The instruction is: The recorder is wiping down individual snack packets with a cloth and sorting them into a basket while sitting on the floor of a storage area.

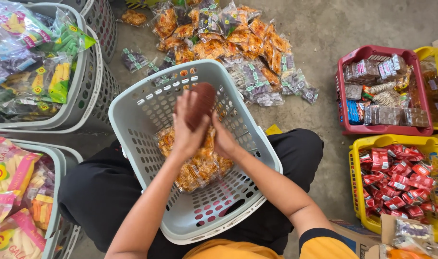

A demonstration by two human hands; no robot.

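Both hands meet above the pale grey perforated plastic laundry basket [147, 108] that rests on the person's lap. Left hand [188, 127] is raised with its palm pressed against a blurred, dark brown oblong packet [201, 103], fingers stretched up along it. Right hand [224, 139] sits just beside and slightly under the left, closing on the lower end of the same packet; how tightly its fingers curl cannot be told, since the left hand covers most of it. Beneath the hands, on the basket floor, lies a heap of clear orange snack packets [197, 168].

On the concrete floor beyond the basket's far rim spreads a loose pile of orange and purple-labelled snack bags [228, 43]. To the left stand stacked grey baskets [92, 81] filled with green, yellow and purple packets, and nearer, another grey basket of pink and yellow bags [17, 192]. To the right are a red plastic crate of brown wrapped sweets [379, 91] and a yellow crate of red wrapped sweets [401, 184], both well apart from the hands.
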